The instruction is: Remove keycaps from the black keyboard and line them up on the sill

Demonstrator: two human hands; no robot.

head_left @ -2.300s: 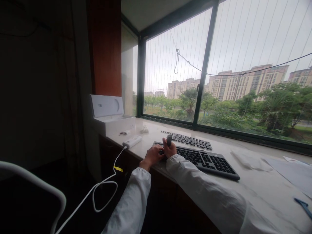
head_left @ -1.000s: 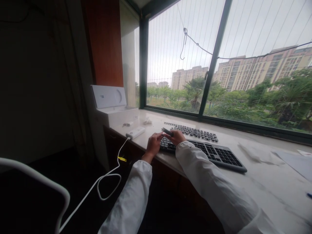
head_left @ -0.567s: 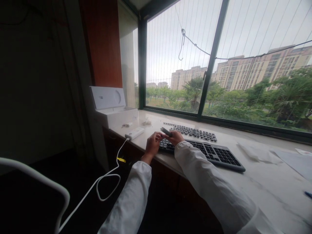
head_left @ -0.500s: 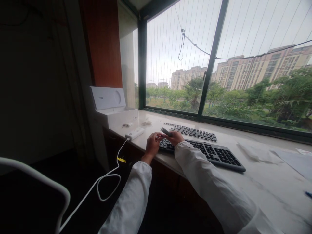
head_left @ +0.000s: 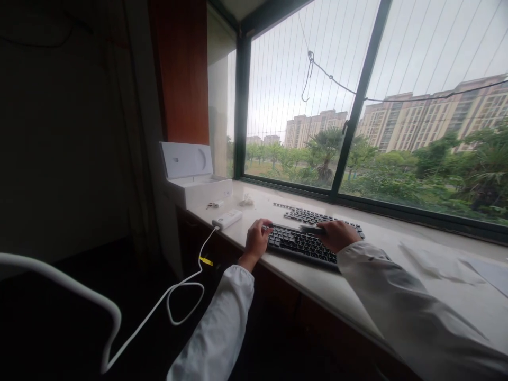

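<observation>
The dark keyboard (head_left: pixel 296 244) lies along the windowsill counter, with keycaps on its left part and bare key positions farther right. My left hand (head_left: pixel 257 241) is at its left end, fingers curled around the upper left corner. Over the keyboard's right half, my right hand (head_left: pixel 341 235) grips a dark, narrow tool (head_left: pixel 313 230) that points left; its exact kind is unclear. Behind the keyboard, loose keycaps (head_left: pixel 309 216) lie in rows on the counter, partly hidden by my right hand. The keyboard's right end is covered by my right hand and sleeve.
An open white box (head_left: pixel 202 191) stands at the counter's left end. Near it lie a small white item (head_left: pixel 215 204), crumpled clear plastic (head_left: pixel 246 200) and a white device (head_left: pixel 228 218) with a white cable (head_left: pixel 174 288) hanging down. Plastic sheeting (head_left: pixel 432 259) lies to the right.
My right hand has moved right with the dark tool, away from my left hand. My left hand has stayed at the keyboard's left end. The view has shifted slightly.
</observation>
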